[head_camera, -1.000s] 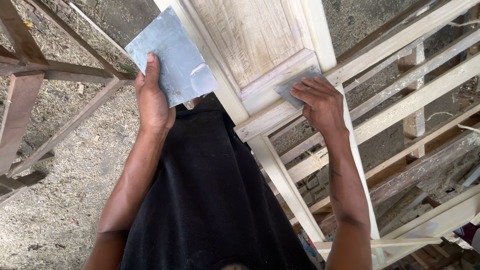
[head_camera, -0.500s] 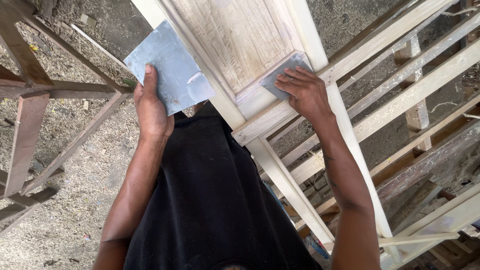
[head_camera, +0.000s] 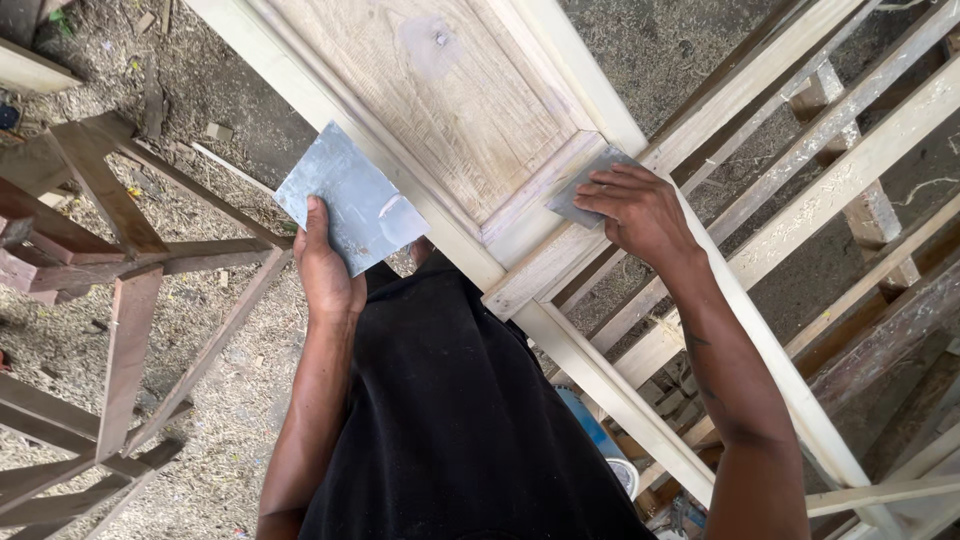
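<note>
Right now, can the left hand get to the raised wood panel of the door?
Probably yes. The left hand holds a grey sheet just beside the door frame; nothing lies between it and the panel, though the sheet occupies its fingers.

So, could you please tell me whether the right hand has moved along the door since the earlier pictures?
Yes. The right hand, pressing a small grey sheet, has slid up the pale door frame towards the raised panel's corner.

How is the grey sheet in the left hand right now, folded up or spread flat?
Spread flat. The grey sheet shows as one open square, pinched at its lower edge by the left hand, free of the wooden door panel.
</note>
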